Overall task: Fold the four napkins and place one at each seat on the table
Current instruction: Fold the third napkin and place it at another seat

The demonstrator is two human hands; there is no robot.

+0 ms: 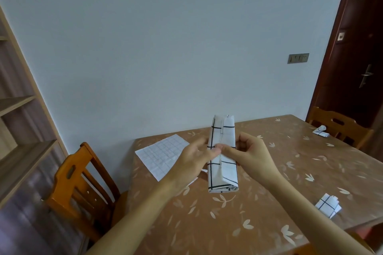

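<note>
Napkin strip (pixel 222 136), white with dark grid lines, stands upright between your two hands over the middle of the table (pixel 207 223); whether its lower end touches the tabletop cannot be told.

From left to right:

(a) Shelf unit (pixel 18 109), open wooden compartments against the wall; what they hold cannot be made out.

(b) Left chair (pixel 83 188), orange wood, pushed up to the table's left end.

(c) Flat napkin (pixel 161 154), spread unfolded on the far left corner of the table, with its creases showing.

(d) Your left hand (pixel 192 163) pinches the napkin strip at mid-height, thumb and fingertips meeting on its front face.

(e) Your right hand (pixel 251 151) grips the same strip from the right edge, fingers curled behind it and the thumb in front, touching the left fingertips.

(f) Near folded napkin (pixel 328 207), a small bundle lying near the table's near right edge, well apart from the strip.

(g) Far folded napkin (pixel 321 130), a similar bundle at the far right edge, just in front of the right chair (pixel 339 126).

(h) Switch plate (pixel 298 58) on the pale wall, beside the dark door (pixel 356 47).
</note>
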